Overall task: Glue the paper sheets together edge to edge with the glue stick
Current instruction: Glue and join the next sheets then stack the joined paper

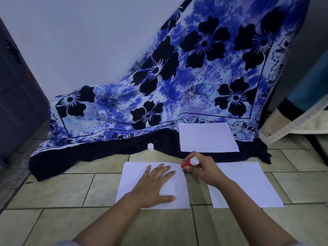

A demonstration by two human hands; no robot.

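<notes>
A white paper sheet lies on the tiled floor in front of me. My left hand presses flat on it with fingers spread. My right hand grips a red glue stick and holds its tip down at the sheet's top right corner. To the right, a second white sheet lies apart from the first, with a strip of floor between them. The glue stick's white cap stands on the dark cloth edge behind the sheets.
A small stack of white sheets rests on the blue flowered cloth draped down from the wall. A dark door stands at the left, and a mattress edge at the right. Beige floor tiles spread around.
</notes>
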